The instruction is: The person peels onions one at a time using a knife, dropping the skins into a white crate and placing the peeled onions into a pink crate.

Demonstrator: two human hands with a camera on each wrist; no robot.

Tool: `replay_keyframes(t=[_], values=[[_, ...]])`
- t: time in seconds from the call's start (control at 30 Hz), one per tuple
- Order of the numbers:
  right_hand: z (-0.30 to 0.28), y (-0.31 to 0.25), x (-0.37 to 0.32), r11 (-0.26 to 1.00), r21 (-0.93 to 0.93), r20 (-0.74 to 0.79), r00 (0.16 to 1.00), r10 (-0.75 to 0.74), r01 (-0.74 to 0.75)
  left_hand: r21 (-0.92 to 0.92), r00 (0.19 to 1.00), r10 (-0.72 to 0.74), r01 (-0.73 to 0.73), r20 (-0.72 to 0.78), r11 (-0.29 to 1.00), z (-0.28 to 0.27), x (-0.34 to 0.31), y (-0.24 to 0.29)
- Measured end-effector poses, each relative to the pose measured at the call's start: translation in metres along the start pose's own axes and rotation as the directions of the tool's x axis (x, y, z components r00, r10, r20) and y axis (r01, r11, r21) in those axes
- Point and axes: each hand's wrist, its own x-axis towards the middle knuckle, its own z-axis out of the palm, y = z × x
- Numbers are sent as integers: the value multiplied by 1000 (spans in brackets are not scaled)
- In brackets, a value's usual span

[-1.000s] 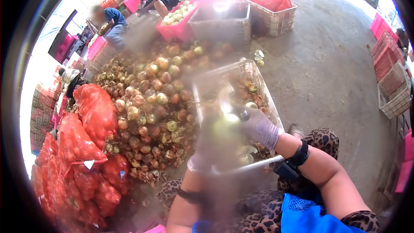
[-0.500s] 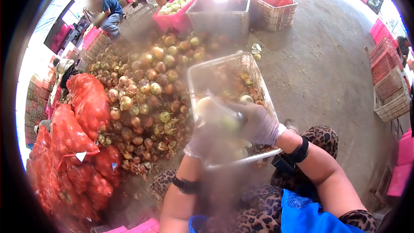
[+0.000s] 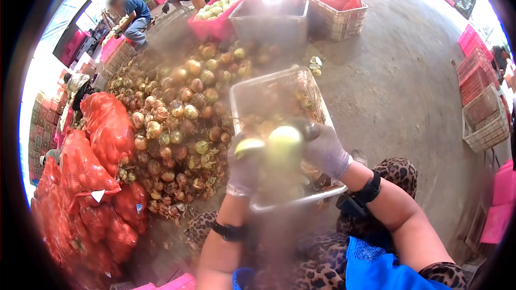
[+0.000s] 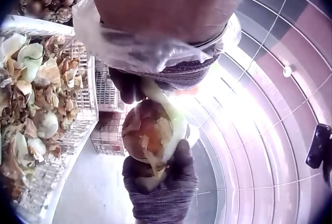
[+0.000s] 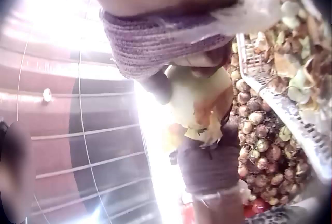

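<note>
In the head view my gloved left hand [image 3: 243, 169] and gloved right hand [image 3: 325, 151] meet over a white crate [image 3: 301, 202]. Between them is a partly peeled onion [image 3: 285, 140], blurred by haze. My left hand grips the onion [image 4: 145, 133], whose brown skin shows beside a pale bared strip in the left wrist view. Against its other side are the right fingers, near a loose flap of skin [image 4: 154, 164]. A dark knife handle [image 3: 311, 131] juts from my right hand; its blade is hidden.
Onion peelings [image 4: 52, 73] fill the crate. Unpeeled onions [image 3: 177, 113] lie heaped on the floor to the left, with red mesh sacks [image 3: 88, 164] beside them. More crates [image 3: 336, 21] stand ahead and at right [image 3: 486, 121]. Two people [image 3: 137, 16] work at upper left.
The knife blade that showed between my hands half a second ago is out of sight. The onion now shows a pale round side, and my left hand sits slightly farther from the right.
</note>
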Motion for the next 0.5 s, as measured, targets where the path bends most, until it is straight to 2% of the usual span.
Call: replay_keyframes(t=[0.03,0.07,0.1,0.17,0.2,0.23,0.27,0.33,0.37,0.4,0.43,0.47,0.5], values=[[-1,3,4,965,179,17,981,193,-193,130,995,62,-72,79,989,-2,1,2],[-6,2,7,938,262,-17,971,240,-227,243,980,122,-158,156,957,-4,1,5],[-9,5,9,885,401,-38,961,273,-235,468,967,111,-210,230,858,-4,0,7],[-20,13,17,731,646,-66,938,340,-219,507,928,29,-229,371,831,-9,-10,-2],[-19,-13,15,625,754,-97,907,410,-201,523,899,-13,-243,438,817,-11,-15,-7],[-21,-22,14,568,797,-81,895,439,-206,579,844,60,-415,533,702,5,-22,-1],[-21,-28,13,507,835,-57,882,468,-215,762,841,-70,-447,536,469,12,-19,4],[-13,-43,10,445,861,21,891,454,-247,912,904,-123,-408,410,43,15,-5,1],[-6,-52,5,444,856,65,908,413,-263,926,933,-7,-359,361,-114,10,3,-1],[1,-54,0,436,856,109,920,376,-279,837,831,224,-539,509,98,17,3,11],[6,-50,-2,448,843,132,922,365,-298,787,900,204,-436,385,437,26,0,16],[11,-45,-3,462,830,150,923,355,-312,620,951,181,-302,252,724,35,-3,21],[14,-43,-4,483,812,167,923,346,-328,698,940,216,-341,265,629,37,-4,19]])
